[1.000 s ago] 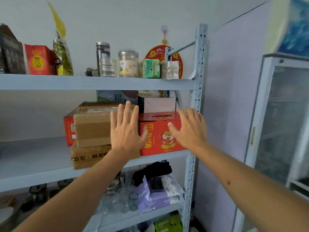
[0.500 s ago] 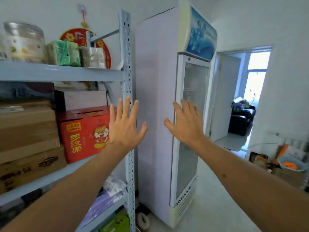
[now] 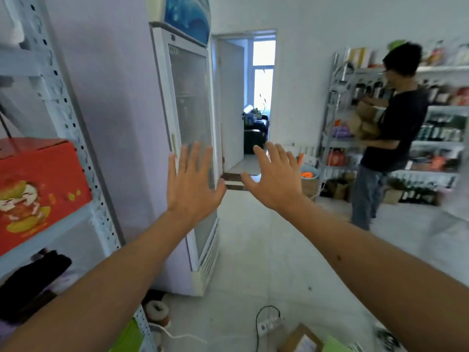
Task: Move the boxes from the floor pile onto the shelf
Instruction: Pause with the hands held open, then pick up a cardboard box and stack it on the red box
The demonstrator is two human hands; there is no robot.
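At chest height in the head view, I am holding my left hand [image 3: 193, 182] and right hand [image 3: 275, 177] out in free air, fingers spread straight, gripping nothing. A red box [image 3: 38, 189] is sitting on the shelf [image 3: 76, 138] at far left, well apart from both hands. A brown cardboard box [image 3: 302, 339] is lying on the floor [image 3: 266, 250] at the bottom edge, beside a power strip [image 3: 270, 325]. A glass-door fridge [image 3: 190, 123] is standing just beyond my left hand. Another person [image 3: 390, 138] is carrying brown parcels by the far shelving.

Both arms are extended forward, bare. Left hand [image 3: 194, 184] and right hand [image 3: 275, 177] are raised, fingers [image 3: 194, 154] spread; nothing is held.
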